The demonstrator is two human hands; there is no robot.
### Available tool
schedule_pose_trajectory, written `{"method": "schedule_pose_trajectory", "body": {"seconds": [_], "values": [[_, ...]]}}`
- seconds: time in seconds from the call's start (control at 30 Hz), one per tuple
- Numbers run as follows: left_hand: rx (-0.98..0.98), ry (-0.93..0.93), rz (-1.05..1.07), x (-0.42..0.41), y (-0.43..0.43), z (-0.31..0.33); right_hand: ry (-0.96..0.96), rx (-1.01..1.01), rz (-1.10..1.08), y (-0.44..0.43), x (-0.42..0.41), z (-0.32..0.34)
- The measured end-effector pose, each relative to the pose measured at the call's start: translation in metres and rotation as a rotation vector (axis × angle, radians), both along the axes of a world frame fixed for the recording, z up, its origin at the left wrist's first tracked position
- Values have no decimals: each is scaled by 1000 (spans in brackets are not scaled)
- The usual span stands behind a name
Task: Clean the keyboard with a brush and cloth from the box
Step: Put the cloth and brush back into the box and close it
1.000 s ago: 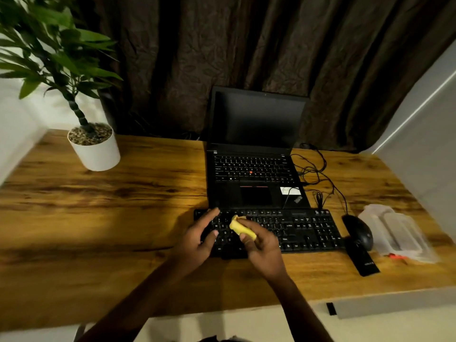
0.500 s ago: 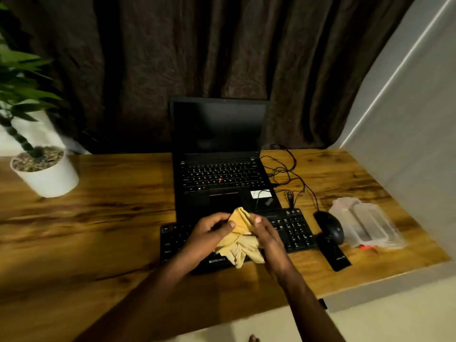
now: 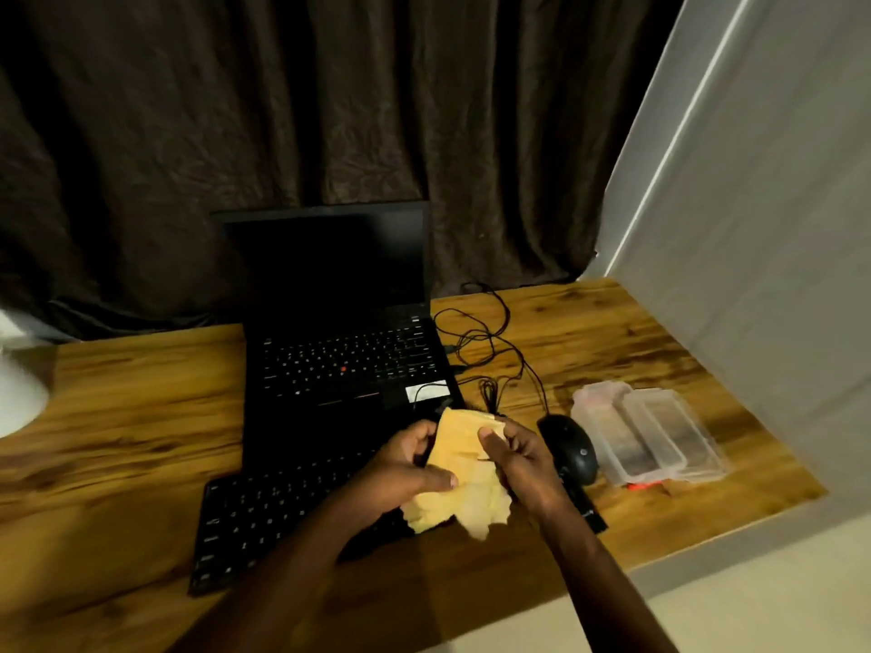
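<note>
Cloth stage, wiping apparently not begun: left hand (image 3: pixel 405 468) and right hand (image 3: pixel 523 459) pinch the yellow cloth (image 3: pixel 464 483) above the keyboard (image 3: pixel 264 516); no brush visible.

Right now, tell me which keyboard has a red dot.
The laptop's built-in keyboard: a red nub sits among its keys. The separate keyboard in front shows none.

I am seeing a dark brown curtain (image 3: pixel 330 110) hanging behind the wooden desk (image 3: pixel 141 417), a pale wall (image 3: pixel 754 228) flanking its right.
</note>
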State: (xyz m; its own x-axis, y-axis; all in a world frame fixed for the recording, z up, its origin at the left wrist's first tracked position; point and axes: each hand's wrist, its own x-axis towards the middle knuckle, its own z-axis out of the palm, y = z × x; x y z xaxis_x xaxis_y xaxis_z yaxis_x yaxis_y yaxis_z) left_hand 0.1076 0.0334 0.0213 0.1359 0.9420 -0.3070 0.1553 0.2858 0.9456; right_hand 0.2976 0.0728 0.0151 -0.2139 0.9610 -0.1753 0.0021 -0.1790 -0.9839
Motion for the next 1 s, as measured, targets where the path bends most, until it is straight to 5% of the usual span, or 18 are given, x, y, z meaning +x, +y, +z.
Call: {"method": "schedule_pose_trajectory", "body": {"seconds": [0.13,0.3,0.43,0.63,0.8,1.0], "values": [[25,89,-63,34,16,4,125,-29,-119,15,23,2],[87,92,131,76,34,7,159,73,-61,33,50,16],[6,-48,296,101,47,12,147,199,57,37,71,17],[-194,-303,436,121,64,18,-121,569,136,46,94,-1],[-291,-529,393,127,72,21,-234,583,144,45,116,-13],[-59,-169,225,143,90,-1,-188,468,16,50,138,-3]]}}
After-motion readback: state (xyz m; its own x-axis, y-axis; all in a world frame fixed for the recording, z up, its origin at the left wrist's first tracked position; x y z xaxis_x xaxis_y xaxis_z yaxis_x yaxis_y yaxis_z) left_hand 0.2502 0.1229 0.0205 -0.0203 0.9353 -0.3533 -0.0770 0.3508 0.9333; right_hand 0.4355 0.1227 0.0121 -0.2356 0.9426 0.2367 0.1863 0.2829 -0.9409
